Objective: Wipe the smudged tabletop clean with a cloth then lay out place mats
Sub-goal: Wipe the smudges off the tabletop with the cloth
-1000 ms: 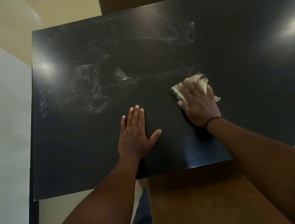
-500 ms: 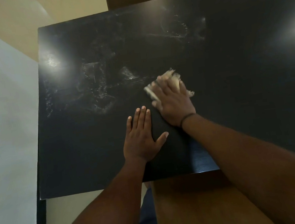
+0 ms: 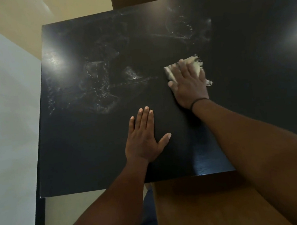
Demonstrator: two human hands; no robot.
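The right hand lies flat on a folded pale cloth, fingers straight and spread, pressing it down onto the dark desk rather than gripping it; its grip is released, with the palm doing the work. That flat press probably spreads pressure across the whole pad of fabric, so more surface gets wiped per stroke. The cloth sits near the middle of the desk, its frayed edge poking out on the right side of the fingers.

The left hand rests open on the near part of the desk, fingers straight and together, thumb out to the right, holding nothing. It looks placed there as a brace, steadying the body while the other arm reaches farther.

White smudges cover the left and far-middle areas, with a curved streak farther off. The zone to the right of the cloth looks darker and cleaner. Judging by this, wiping is only partly done and the heaviest marks lie to the left of the cloth. No place mats are in view. A brown chair sits at the near edge.
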